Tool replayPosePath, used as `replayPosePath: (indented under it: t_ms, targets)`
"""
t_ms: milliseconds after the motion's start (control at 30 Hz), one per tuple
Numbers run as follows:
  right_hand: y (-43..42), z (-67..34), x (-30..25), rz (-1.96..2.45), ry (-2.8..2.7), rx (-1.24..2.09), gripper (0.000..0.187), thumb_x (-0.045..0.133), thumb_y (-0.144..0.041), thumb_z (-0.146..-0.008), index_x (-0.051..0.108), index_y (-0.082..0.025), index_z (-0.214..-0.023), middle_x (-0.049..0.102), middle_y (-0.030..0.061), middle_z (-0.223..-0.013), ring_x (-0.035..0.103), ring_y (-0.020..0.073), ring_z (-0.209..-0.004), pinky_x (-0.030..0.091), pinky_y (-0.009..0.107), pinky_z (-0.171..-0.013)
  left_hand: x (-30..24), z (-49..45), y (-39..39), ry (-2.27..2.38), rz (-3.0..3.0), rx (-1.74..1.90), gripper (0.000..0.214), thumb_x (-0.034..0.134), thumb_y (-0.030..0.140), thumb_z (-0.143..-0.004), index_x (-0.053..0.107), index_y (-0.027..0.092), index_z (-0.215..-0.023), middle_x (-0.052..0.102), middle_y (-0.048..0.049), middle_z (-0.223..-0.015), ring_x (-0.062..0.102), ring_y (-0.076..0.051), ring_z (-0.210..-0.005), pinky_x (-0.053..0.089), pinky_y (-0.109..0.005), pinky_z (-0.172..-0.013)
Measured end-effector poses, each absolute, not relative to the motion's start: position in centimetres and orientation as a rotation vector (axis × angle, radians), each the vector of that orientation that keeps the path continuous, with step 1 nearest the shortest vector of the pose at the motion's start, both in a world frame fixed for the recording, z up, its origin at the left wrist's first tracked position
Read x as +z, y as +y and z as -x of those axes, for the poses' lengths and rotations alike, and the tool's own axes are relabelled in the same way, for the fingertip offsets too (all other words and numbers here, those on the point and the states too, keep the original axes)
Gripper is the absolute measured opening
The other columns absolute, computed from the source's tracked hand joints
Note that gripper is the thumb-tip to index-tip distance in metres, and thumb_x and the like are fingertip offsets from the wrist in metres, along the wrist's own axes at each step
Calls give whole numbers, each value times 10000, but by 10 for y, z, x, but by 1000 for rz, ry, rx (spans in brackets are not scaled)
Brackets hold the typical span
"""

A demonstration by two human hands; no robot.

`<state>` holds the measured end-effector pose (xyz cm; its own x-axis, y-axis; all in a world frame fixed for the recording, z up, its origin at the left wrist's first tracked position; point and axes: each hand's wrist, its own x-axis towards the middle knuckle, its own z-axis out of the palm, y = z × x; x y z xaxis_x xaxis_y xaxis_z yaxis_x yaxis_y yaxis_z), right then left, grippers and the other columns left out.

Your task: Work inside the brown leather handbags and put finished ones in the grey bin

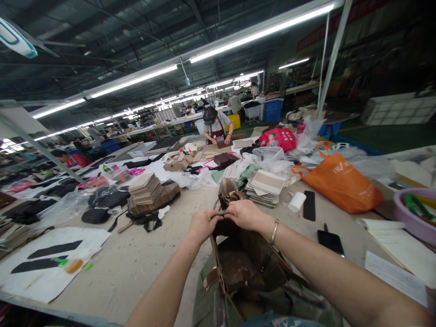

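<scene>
A brown and olive handbag point(248, 261) stands upright in front of me, its mouth open toward me and its inside showing. Metal-looking fittings and straps hang about its sides. At the far side of the mouth, my left hand point(204, 225) pinches a thin brown strip of the bag. Close beside it, my right hand point(247, 214), with a bangle on the wrist, grips the same strip. Whether the strip is a strap or the bag's edge, I cannot tell. Just beyond my fingers, a tan and brown part of the bag point(227, 186) sticks up.
Left of the bag are stacked brown pieces point(151, 195) and a glue bottle point(71, 265). To the right lie a stack of panels point(265, 186), a white roll point(297, 201), a phone point(330, 242), and an orange bag point(344, 181). Across the table, a co-worker point(218, 127) handles a brown piece.
</scene>
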<state>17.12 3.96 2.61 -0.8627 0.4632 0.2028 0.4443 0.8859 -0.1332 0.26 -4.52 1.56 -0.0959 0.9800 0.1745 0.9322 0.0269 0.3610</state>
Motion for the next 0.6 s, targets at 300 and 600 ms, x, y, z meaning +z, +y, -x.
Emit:
replayPosePath:
  t_ms: [300, 600]
  targets:
    - [36, -174, 31, 665, -2809, 99, 412, 314, -412, -946, 663, -202, -884, 657, 43, -885, 588, 159, -806, 358, 243, -631, 16, -7, -43, 2094, -1935, 733, 162, 547, 239, -792, 709, 238, -788, 704, 22, -754, 607, -125, -706, 419, -211, -656]
    - [34, -157, 27, 633, -2763, 94, 320, 391, -336, -926, 663, -184, -853, 652, 47, -848, 584, 157, -783, 339, 261, -623, 17, -1, -47, 2069, -1690, 844, 183, 645, 235, -696, 641, 193, -874, 689, 23, -765, 613, -132, -721, 425, -213, -649]
